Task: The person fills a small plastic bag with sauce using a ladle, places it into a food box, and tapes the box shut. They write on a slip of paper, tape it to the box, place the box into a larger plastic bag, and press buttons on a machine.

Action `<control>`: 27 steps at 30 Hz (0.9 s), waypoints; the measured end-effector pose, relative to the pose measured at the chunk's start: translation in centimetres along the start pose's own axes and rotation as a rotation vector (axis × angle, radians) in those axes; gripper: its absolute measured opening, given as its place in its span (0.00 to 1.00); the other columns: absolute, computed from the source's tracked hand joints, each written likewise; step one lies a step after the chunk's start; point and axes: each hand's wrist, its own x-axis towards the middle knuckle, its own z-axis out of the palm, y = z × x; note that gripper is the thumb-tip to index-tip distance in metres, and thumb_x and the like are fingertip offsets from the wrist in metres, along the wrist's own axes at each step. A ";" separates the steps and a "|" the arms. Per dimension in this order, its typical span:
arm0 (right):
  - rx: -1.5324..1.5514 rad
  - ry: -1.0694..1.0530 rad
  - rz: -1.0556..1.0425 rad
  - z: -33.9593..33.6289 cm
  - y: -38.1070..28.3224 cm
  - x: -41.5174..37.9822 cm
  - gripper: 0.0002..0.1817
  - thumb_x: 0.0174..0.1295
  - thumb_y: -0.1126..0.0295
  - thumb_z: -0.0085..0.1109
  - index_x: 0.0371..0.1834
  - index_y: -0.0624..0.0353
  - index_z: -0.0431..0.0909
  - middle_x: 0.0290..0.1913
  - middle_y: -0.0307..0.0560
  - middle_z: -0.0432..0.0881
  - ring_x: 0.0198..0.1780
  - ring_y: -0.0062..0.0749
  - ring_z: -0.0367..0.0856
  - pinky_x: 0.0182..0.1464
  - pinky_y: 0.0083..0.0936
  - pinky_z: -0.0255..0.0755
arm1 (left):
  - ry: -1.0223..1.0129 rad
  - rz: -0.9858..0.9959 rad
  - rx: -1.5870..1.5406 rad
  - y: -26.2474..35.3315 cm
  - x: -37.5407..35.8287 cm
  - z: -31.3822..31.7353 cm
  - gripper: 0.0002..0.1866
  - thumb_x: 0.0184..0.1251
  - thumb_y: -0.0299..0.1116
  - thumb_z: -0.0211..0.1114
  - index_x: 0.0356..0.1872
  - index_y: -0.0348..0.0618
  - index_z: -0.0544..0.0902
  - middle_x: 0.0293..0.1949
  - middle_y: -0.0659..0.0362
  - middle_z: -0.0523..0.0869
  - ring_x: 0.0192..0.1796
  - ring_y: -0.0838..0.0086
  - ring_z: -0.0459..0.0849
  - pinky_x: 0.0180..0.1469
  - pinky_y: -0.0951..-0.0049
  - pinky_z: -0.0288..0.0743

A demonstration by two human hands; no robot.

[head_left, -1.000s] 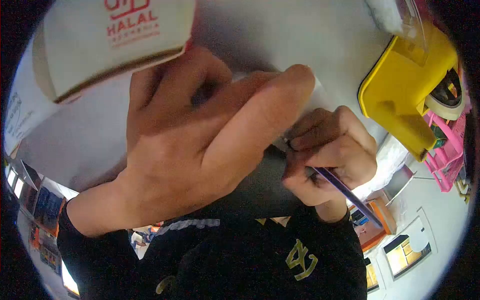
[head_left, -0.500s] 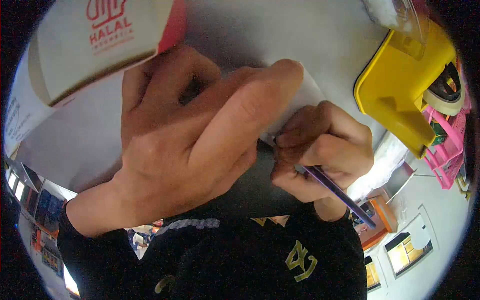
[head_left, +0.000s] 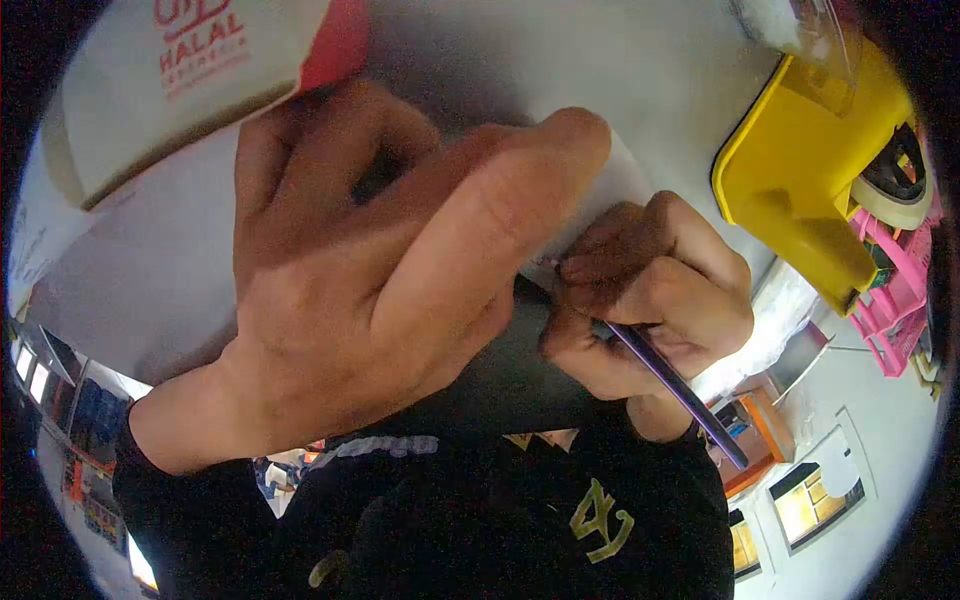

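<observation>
We have a purple pen (head_left: 672,378) gripped in our right hand (head_left: 645,300), fingers curled tight around its upper part, the shaft slanting down and away past the wrist. Its tip is buried under the fingers, right at the edge of a white paper (head_left: 610,195) lying on the table (head_left: 560,60). Just beside it, our left hand (head_left: 370,270) presses flat on that paper, fingers spread, the index finger stretched along the sheet until it almost meets the right knuckles. The two hands sit close together, nearly touching. Beyond the left hand lies a white carton (head_left: 180,70) with red "HALAL" lettering, against its fingertips. Off to the right, well apart from the pen, stands a yellow tape dispenser (head_left: 810,170), and past it a pink basket (head_left: 895,290).
</observation>
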 end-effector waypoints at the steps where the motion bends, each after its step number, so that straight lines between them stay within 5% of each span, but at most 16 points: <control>1: 0.000 -0.001 0.001 0.0 0.0 0.0 0.13 0.30 0.89 0.60 0.16 0.63 0.68 0.21 0.50 0.72 0.20 0.30 0.73 0.22 0.20 0.68 | -0.005 -0.005 -0.006 0.0 -0.1 0.1 0.29 0.43 0.20 0.66 0.53 0.34 0.69 0.46 0.56 0.85 0.45 0.71 0.82 0.46 0.70 0.65; 20: -0.057 -0.002 0.022 0.0 -0.1 0.1 0.11 0.30 0.88 0.57 0.18 0.63 0.69 0.22 0.49 0.73 0.20 0.29 0.70 0.20 0.21 0.64 | 0.003 0.023 -0.018 -0.7 -0.3 0.8 0.27 0.45 0.20 0.66 0.52 0.35 0.71 0.47 0.56 0.84 0.45 0.71 0.81 0.47 0.71 0.65; 22: -0.027 0.051 0.032 0.0 -0.1 0.1 0.11 0.31 0.88 0.58 0.19 0.63 0.70 0.22 0.48 0.72 0.20 0.29 0.70 0.21 0.21 0.64 | 0.143 0.187 0.051 -2.4 -0.8 1.8 0.26 0.45 0.20 0.66 0.51 0.35 0.72 0.46 0.58 0.84 0.42 0.69 0.80 0.46 0.71 0.66; 27: -0.061 -0.043 0.054 -0.3 -0.4 0.2 0.11 0.32 0.88 0.58 0.19 0.63 0.69 0.22 0.48 0.71 0.22 0.30 0.71 0.23 0.21 0.65 | 0.091 0.059 0.050 -0.1 0.2 0.6 0.26 0.43 0.21 0.66 0.50 0.38 0.74 0.46 0.60 0.84 0.39 0.68 0.78 0.45 0.70 0.67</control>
